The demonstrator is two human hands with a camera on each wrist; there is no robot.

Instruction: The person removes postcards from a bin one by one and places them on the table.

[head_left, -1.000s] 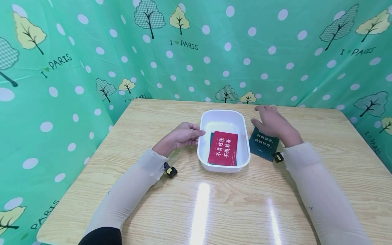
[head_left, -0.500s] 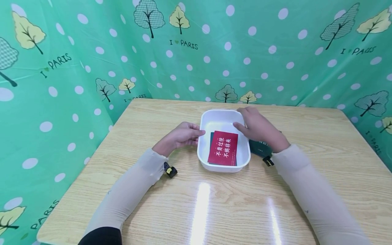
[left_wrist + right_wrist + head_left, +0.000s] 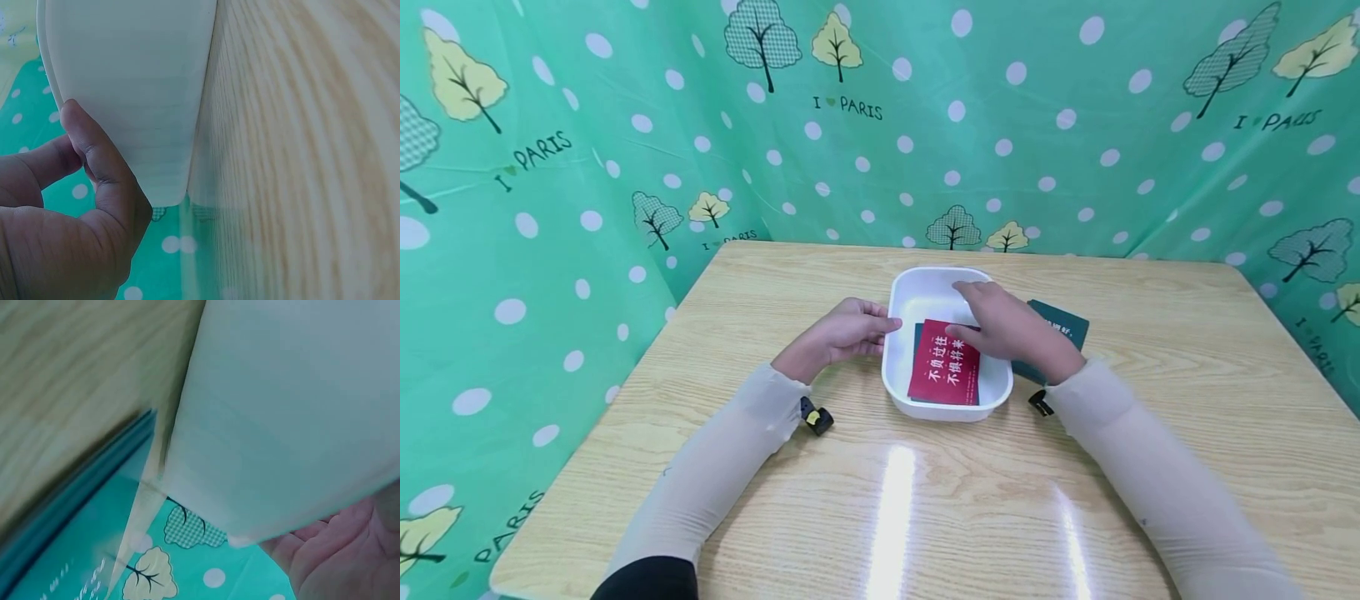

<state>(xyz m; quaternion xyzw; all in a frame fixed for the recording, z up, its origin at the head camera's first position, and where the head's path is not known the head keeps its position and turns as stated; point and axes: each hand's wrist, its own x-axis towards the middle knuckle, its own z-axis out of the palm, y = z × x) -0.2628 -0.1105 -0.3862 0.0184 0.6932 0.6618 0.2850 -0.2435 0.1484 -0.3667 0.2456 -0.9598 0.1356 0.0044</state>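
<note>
At the white plastic bin's (image 3: 889,367) left side, my left hand (image 3: 850,327) pinches the rim, thumb on top and fingers against the outer wall. The left wrist view shows this hand (image 3: 94,187) at the rim of the bin (image 3: 131,75). A red booklet (image 3: 934,367) with white Chinese characters lies in the bin over a dark green one (image 3: 917,337). My right hand (image 3: 1003,327) reaches over the right rim, fingers extended and spread from the thumb, whose tip overlaps the red booklet's upper edge. Its palm (image 3: 340,550) shows beyond the bin wall in the right wrist view.
Just right of the bin, partly under my right forearm, dark green booklets (image 3: 1063,321) lie on the wooden table (image 3: 790,517). Their stacked edges (image 3: 94,469) show in the right wrist view. A green patterned curtain (image 3: 865,183) hangs behind the table.
My right hand has moved left from above the green booklets to inside the bin's outline, uncovering part of those booklets. The left hand keeps its grip, and the bin has stayed put.
</note>
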